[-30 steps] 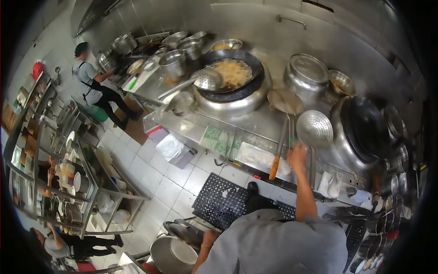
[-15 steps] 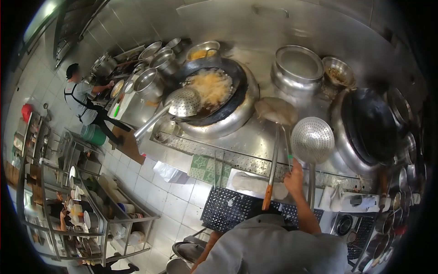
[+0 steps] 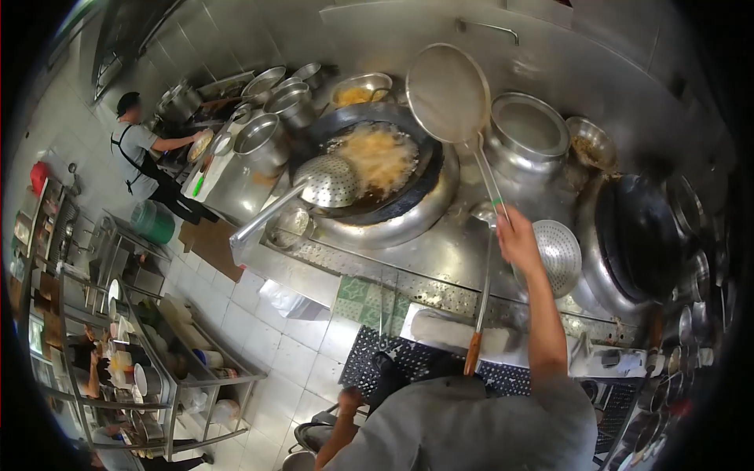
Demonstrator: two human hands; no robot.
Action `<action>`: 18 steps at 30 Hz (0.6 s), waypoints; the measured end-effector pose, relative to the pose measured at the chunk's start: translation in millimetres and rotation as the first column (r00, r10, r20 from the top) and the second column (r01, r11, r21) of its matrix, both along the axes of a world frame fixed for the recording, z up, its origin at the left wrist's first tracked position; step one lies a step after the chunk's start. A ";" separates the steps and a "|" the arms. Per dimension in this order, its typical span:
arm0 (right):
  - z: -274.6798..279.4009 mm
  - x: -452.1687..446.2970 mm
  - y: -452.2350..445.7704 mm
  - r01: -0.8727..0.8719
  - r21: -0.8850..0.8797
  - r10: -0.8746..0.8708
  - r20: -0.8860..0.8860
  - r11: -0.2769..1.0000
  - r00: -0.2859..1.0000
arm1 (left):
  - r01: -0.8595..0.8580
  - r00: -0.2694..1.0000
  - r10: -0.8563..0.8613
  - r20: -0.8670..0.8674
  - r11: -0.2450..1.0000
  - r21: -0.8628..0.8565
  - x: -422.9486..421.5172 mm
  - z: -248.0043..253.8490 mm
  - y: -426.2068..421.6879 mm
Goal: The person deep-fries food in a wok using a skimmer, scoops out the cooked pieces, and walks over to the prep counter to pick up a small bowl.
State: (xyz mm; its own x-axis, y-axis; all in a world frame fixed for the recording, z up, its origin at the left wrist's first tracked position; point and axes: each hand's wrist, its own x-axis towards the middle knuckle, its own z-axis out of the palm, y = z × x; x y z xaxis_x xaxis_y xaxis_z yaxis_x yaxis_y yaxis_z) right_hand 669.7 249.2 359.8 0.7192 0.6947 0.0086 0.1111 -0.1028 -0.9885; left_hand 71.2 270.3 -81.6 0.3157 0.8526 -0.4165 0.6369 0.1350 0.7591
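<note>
My right hand [image 3: 516, 235] is wrapped round the handle of a fine-mesh strainer [image 3: 448, 93], whose round head is raised just right of the wok [image 3: 369, 161] of bubbling oil with golden food. A perforated skimmer [image 3: 330, 181] rests over the wok's left edge. Below the strainer lies a ladle [image 3: 481, 314] with an orange wooden grip; a second perforated skimmer [image 3: 556, 257] lies partly behind my right forearm. Low beside my body is my left hand [image 3: 350, 399], its fingers curled, and whether it holds anything is hidden.
A lidded steel pot [image 3: 529, 133] and a bowl [image 3: 591, 143] stand at the back. On the right sits a dark wok [image 3: 646, 228]. A co-worker [image 3: 141, 153] stands at the far left stove. Shelving [image 3: 169, 392] fills the lower left; folded cloths [image 3: 459, 330] lie on the front edge.
The strainer has been lifted off the counter in my right hand, uncovering the ladle's bowl. My left hand has come up a little. The view has shifted.
</note>
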 end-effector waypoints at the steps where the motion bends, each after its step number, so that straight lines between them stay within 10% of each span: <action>1: 6.6 8.4 13.9 -0.039 -0.055 0.042 0.047 0.998 0.998 | -0.064 0.996 0.056 -0.068 0.990 -0.124 10.5 31.8 -2.4; 2: 10.5 17.2 26.6 -0.073 -0.107 0.083 0.095 0.992 0.992 | -0.058 0.997 0.053 -0.049 0.990 -0.125 8.8 45.0 0.1; 4: -12.7 48.0 56.6 -0.095 -0.102 0.119 0.267 0.990 0.956 | 0.065 0.745 -0.213 -0.632 0.966 -0.249 16.1 70.2 13.7; 8: -39.7 101.5 105.4 -0.139 -0.136 0.194 0.635 0.981 0.748 | 0.187 0.792 -0.190 -0.580 0.980 -0.065 -36.0 19.8 27.9; 10: -9.6 87.8 115.1 -0.131 -0.180 0.210 0.547 0.975 0.810 | 0.099 0.854 -0.100 -0.510 0.995 -0.029 -44.5 34.1 21.3; 12: 13.0 72.3 118.6 -0.255 -0.378 0.304 0.074 0.890 0.950 | -0.474 0.881 0.437 -0.184 0.807 -0.354 -53.8 46.3 8.5; 18: 31.8 89.2 119.5 -0.480 -0.361 0.357 -0.359 0.799 0.863 | -0.341 0.926 0.375 0.045 0.881 -0.327 -50.1 70.6 -19.3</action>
State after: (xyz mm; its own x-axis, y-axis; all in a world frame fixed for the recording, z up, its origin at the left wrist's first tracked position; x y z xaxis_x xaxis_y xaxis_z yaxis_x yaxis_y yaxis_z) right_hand 758.9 368.7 391.6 0.2880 0.8160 -0.5013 -0.0112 -0.5206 -0.8538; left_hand 21.1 251.0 -11.0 0.0695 0.7499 -0.6579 0.4206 0.5759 0.7010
